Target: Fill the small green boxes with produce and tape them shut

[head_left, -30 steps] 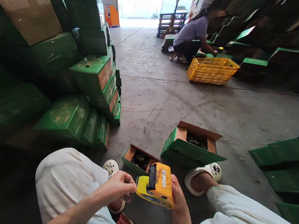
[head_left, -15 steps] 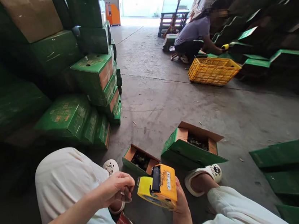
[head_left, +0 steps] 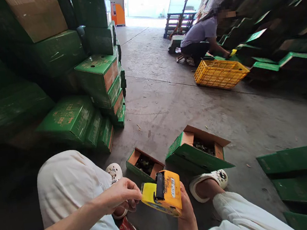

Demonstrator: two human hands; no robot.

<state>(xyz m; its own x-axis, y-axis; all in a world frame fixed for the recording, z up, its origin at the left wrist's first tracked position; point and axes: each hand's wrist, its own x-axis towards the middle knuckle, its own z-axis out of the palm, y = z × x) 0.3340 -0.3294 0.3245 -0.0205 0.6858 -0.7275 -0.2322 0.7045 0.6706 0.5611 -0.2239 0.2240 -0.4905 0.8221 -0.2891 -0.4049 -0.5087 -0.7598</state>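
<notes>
Gripping tape dispenser [head_left: 165, 193] above floor [head_left: 155, 126]: right hand [head_left: 186, 204] wrapped round rear; left hand [head_left: 125, 195] pinched at yellow front, tape between fingers unclear. Probably light, stiff; best held by rear.

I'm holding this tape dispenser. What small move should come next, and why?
Probably use your left hand to pick a tape end loose at the tape dispenser's yellow tip. That hand is pinched right by the tip, the right hand grips the dispenser, the larger box stands open, and no pulled-out tape shows clearly.
</notes>
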